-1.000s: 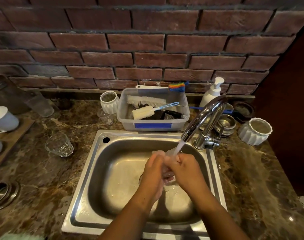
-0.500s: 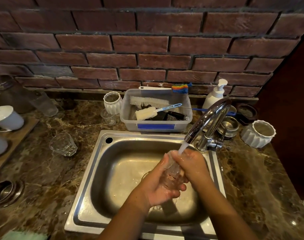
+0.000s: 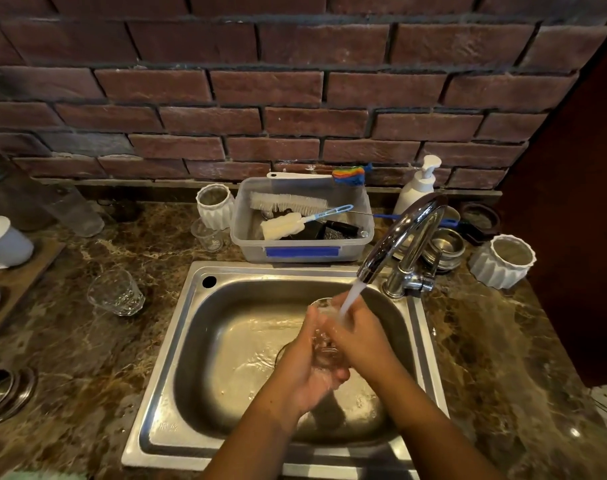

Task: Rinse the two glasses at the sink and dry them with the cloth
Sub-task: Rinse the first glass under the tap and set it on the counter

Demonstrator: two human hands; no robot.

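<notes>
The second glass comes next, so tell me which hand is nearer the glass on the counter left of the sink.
Left. Both hands hold the other glass; the left hand is right of the counter glass, the right hand farther right, under the tap.

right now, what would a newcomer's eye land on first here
The tap at the sink's back right pours water onto a glass held in the grip of the left hand and right hand. A second glass sits on the marble counter left of the sink.
</notes>
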